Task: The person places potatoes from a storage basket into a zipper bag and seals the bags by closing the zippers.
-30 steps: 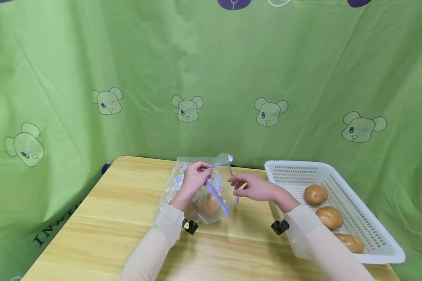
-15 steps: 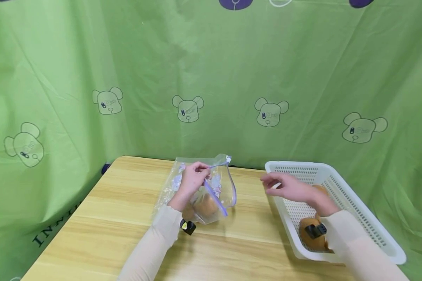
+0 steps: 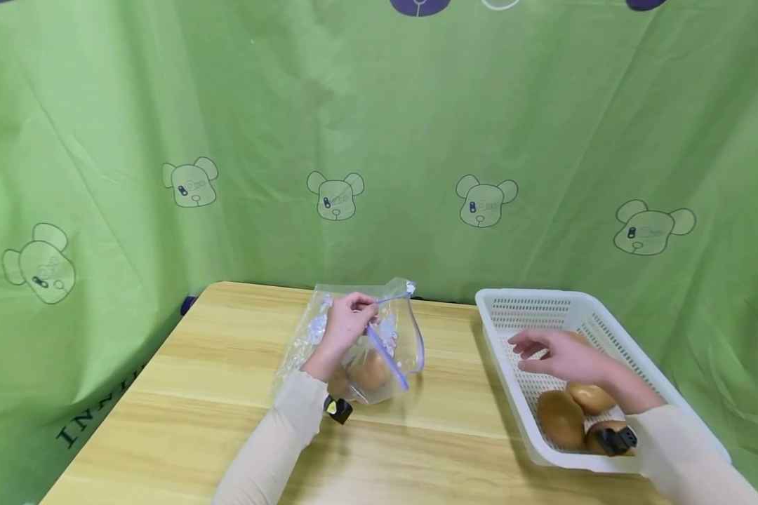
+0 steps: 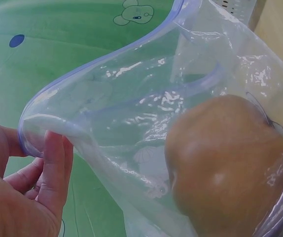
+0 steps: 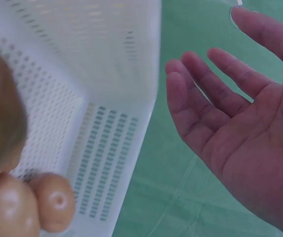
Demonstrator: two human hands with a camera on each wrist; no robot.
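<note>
My left hand (image 3: 346, 324) pinches the rim of a clear zip bag (image 4: 131, 94) with a purple seal strip. The bag stands on the table with its mouth held apart, facing right. Through the plastic a large brown potato (image 4: 225, 163) shows, with part of a second one behind it in the head view. Over the white basket (image 3: 530, 293) hovers my right hand (image 3: 559, 355), fingers loosely bent and palm bare in the right wrist view. Below it lie several potatoes (image 3: 561, 419), some partly covered by the hand, wrist and sleeve.
A light wooden table (image 3: 442, 449) carries both bag and basket. Behind it hangs a green curtain (image 3: 404, 105) printed with bear heads. The perforated basket has raised walls and sits at the table's right side.
My right hand has moved away from the bag's mouth, rightward to above the basket, carrying nothing. The left hand keeps its pinch on the bag, almost unmoved.
</note>
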